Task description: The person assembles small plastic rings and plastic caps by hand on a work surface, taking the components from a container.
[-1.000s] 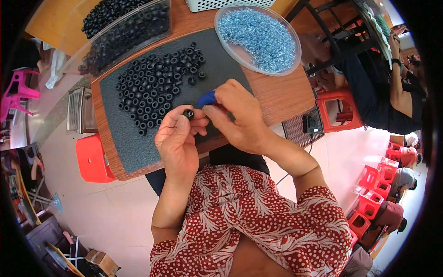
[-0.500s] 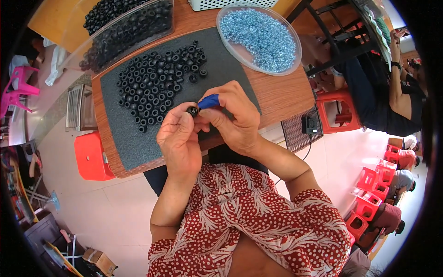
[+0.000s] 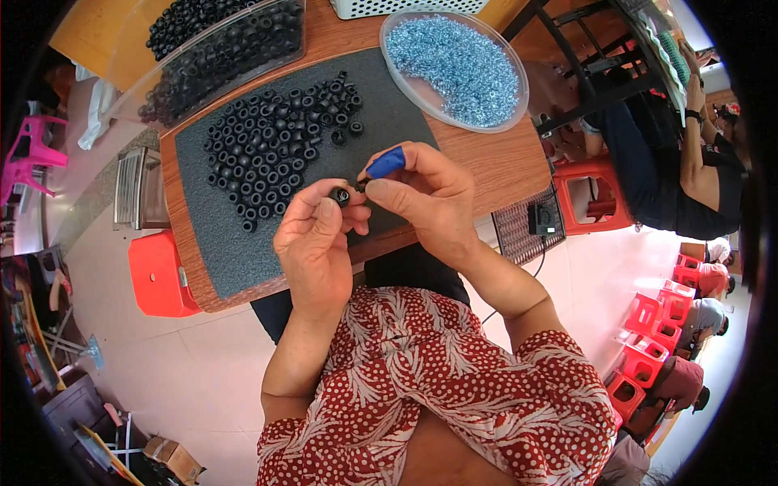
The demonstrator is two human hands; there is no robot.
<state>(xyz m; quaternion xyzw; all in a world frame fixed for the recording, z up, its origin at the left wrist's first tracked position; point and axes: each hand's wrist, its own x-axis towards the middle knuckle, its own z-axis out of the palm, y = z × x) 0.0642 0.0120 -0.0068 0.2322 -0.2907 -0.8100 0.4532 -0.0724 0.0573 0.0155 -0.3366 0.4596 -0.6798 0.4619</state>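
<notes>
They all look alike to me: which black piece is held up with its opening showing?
The black piece pinched in the left hand, its round opening facing the camera; the loose pieces lie on the dark mat, unheld.

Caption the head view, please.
Left hand holds a black piece, right hand beside it, before a mat of loose pieces.
</notes>
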